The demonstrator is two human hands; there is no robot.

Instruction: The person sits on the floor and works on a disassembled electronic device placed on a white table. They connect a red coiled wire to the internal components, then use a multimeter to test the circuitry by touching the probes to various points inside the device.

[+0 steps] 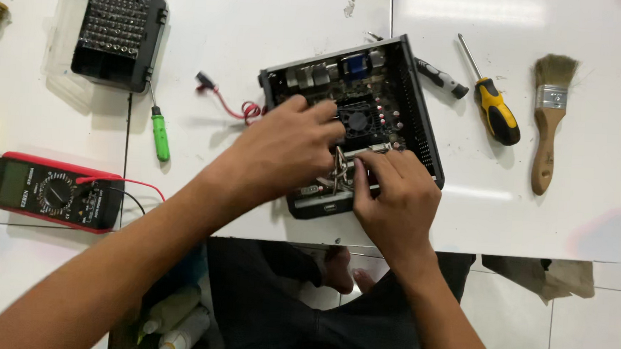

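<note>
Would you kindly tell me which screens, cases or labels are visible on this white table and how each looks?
Red-edged black multimeter, near left: small greyish rectangular screen, round dial.
Black screwdriver-bit case, far left: clear lid open, rows of bits.
Open black computer box, centre, under left hand and right hand.

The counter (276,10) is glossy white, scuffed in spots. The open computer case (416,116) looks like matt black perforated metal. The paintbrush (549,116) has a bare wood handle, a shiny metal band and coarse bristles. The yellow-and-black screwdriver (495,106) has a smooth plastic grip and a metal shaft.
</note>
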